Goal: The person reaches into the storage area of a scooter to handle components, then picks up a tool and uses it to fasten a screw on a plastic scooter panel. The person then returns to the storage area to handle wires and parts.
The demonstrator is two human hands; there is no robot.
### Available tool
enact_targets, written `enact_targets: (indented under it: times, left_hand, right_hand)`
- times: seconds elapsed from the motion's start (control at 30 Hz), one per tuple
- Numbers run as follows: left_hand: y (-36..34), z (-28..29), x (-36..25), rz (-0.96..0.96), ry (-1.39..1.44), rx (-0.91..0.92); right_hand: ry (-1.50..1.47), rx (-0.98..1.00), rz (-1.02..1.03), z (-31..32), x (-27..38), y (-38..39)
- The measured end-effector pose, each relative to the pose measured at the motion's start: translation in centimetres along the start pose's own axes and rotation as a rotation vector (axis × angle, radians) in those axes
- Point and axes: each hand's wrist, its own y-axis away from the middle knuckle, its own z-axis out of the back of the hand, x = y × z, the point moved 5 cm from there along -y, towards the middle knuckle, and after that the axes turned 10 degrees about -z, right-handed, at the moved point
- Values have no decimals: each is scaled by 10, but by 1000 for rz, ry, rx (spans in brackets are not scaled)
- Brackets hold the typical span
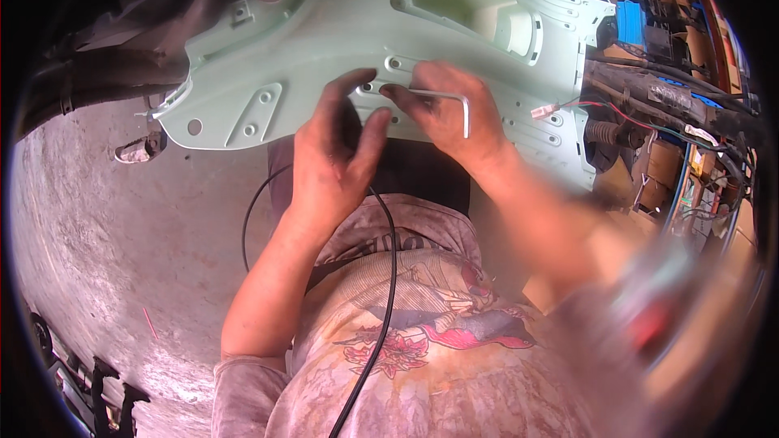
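A pale green moulded plastic panel (300, 40) with oval slots and bolt holes spans the space in front of me. In my right hand (458, 105) is an L-shaped hex key (466, 118), its long arm lying level across the fingers and its short arm bent down toward the wrist. The thumb and fingers pinch it near the slotted middle of the panel's near edge. Just left of it, my left hand (329, 142) is at the same edge, thumb and forefinger apart with a gap between them. Its other fingers are dark and partly hidden.
A black cable (393, 251) runs down across my shirt. Near the panel's right end hangs a white connector (544, 112) on thin wires. Machine frame parts and a coil spring (614, 133) stand at the right, by cardboard boxes. A dark tube (105, 77) is at far left.
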Motion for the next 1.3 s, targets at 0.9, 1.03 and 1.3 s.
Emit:
enact_targets:
  times: [0.9,1.03,1.3]
  left_hand:
    - [-28,-32,-33,-457,-197,302]
    - [-36,-27,-20,-326,-43,340]
    - [-38,-30,-27,-358,-138,426]
  right_hand:
    - [-324,-67,75,12,-23,21]
    - [-370,-118,68,5,-17,16]
    - [-328,-136,43,6,-22,18]
